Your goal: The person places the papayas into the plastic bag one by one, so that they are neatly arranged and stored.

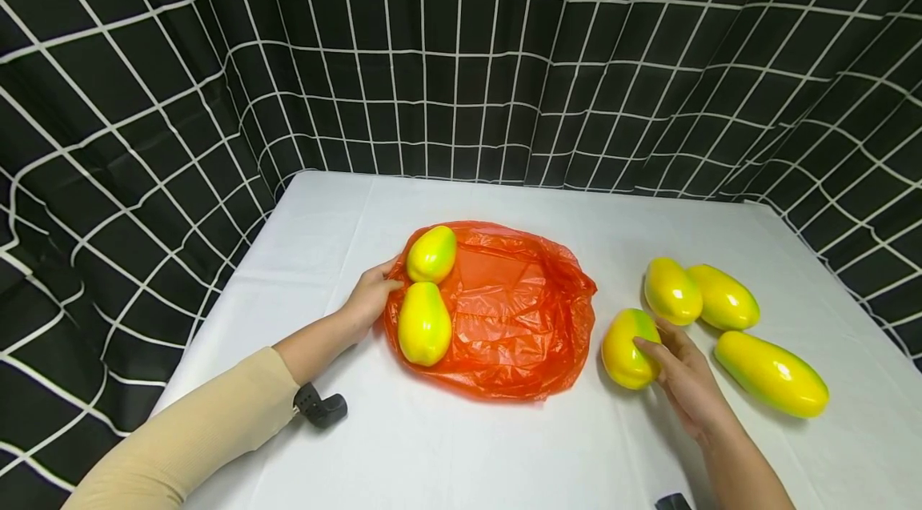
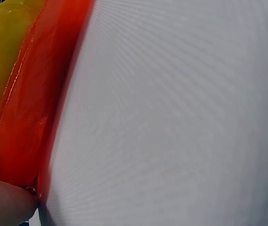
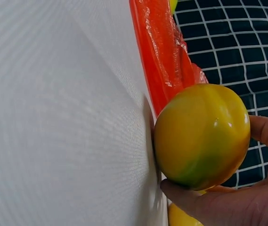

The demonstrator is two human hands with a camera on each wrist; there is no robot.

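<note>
A red plastic bag (image 1: 500,286) lies spread open in the middle of the table. Two yellow-green fruits that look like papayas, a far one (image 1: 432,254) and a near one (image 1: 424,324), rest inside its left side. My left hand (image 1: 369,295) pinches the bag's left rim; its thumb (image 2: 9,202) shows against the red plastic (image 2: 35,117) in the left wrist view. To the right of the bag, my right hand (image 1: 687,382) grips another papaya (image 1: 628,350) between thumb and fingers. That papaya (image 3: 202,136) is close over the tabletop in the right wrist view.
Three more papayas lie right of my right hand: one (image 1: 673,291) beside another (image 1: 723,298), and a longer one (image 1: 774,374) nearer me. A white cloth covers the table (image 1: 468,446). Black curtain with a white grid (image 1: 475,70) surrounds its back and sides.
</note>
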